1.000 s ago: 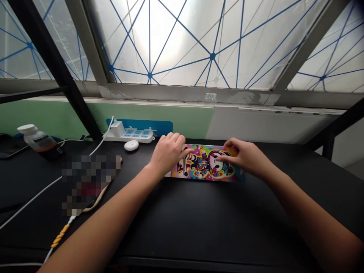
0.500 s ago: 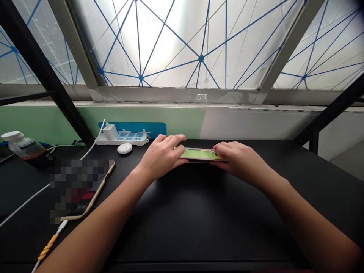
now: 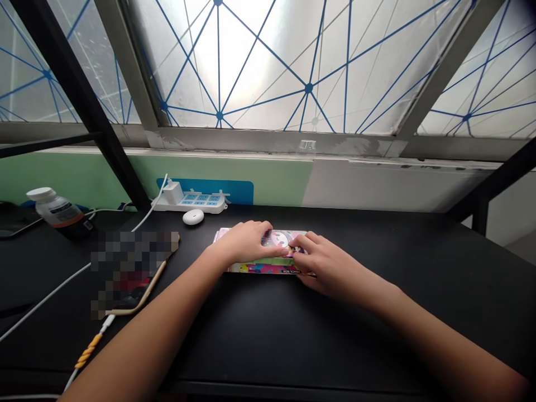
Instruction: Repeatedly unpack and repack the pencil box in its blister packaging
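Observation:
A pink, colourful pencil box (image 3: 262, 269) lies on the black desk with its printed lid facing up; a white cartoon face and the words "PENCIL BOX" show on it. A light green strip runs along its front side. My left hand (image 3: 243, 241) reaches across the left part of the lid, thumb near the front edge and fingers towards the back, closed on the box. At the right end my right hand (image 3: 316, 259) grips the box, its curled fingers on the lid and front edge. Both hands cover much of the lid.
At the left lie a partly blurred-out device in a tan case (image 3: 157, 285) with a charging cable (image 3: 87, 352), and a bottle (image 3: 61, 212). A white earbud case (image 3: 193, 217) sits before a power strip (image 3: 201, 202). Black frame posts (image 3: 92, 111) flank the desk.
The pencil box, earlier tilted with its light green inside or underside towards me, now lies flat nearer me with its lid showing. Both hands have moved down with it. The view has shifted slightly.

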`<state>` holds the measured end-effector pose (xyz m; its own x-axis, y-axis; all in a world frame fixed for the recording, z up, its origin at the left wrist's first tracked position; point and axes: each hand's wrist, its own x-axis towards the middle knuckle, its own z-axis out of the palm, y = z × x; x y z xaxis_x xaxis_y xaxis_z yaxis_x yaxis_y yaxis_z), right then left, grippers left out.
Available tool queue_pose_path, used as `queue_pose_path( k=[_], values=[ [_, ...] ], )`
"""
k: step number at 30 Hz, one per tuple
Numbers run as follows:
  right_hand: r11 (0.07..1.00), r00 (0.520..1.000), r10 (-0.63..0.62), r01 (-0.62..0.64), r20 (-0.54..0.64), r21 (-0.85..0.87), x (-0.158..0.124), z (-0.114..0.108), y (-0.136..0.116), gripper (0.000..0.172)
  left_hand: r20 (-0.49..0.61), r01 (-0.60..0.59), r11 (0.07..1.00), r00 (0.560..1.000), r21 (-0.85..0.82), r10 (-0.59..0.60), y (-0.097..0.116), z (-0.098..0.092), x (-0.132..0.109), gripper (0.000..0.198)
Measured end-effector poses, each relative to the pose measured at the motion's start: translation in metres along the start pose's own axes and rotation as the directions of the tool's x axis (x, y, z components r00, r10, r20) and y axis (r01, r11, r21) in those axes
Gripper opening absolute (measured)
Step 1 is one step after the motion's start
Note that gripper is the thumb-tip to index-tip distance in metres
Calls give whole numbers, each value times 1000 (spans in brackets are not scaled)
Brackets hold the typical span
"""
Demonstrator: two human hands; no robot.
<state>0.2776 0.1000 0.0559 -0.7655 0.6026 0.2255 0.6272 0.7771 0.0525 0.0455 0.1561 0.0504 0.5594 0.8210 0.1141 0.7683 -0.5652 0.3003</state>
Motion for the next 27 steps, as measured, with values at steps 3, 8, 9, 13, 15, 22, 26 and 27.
queue_pose_path(
  k=[3,8,9,13,15,22,26,27],
  values=[
    [985,998,59,-62,23,160,-2,-6,9,15,-60,-14,998,998,56,18,7,6,2,62],
    [951,966,239,-213,-96,225,-4,0,32,36,-219,-98,967,964,236,151,25,7,2,62],
    [954,955,259,-229,-145,194,-5,3,37,51,-265,-110,952,946,285,189,28,6,3,63],
    [960,933,280,-276,-227,48,-9,7,51,93,-374,-117,899,881,421,290,35,6,3,65],
    [952,925,290,-306,-245,-28,-10,3,52,92,-392,-154,890,856,430,337,36,8,4,64],
    [948,935,234,-280,-267,-150,-9,-9,40,55,-482,-160,903,801,399,355,41,8,0,37],
    [956,955,221,-252,-199,-147,-10,-9,30,22,-347,-169,886,876,432,336,47,4,-3,41],
    [955,959,226,-252,-169,-157,-10,-10,27,18,-314,-188,875,883,446,349,49,3,-4,41]
  ],
)
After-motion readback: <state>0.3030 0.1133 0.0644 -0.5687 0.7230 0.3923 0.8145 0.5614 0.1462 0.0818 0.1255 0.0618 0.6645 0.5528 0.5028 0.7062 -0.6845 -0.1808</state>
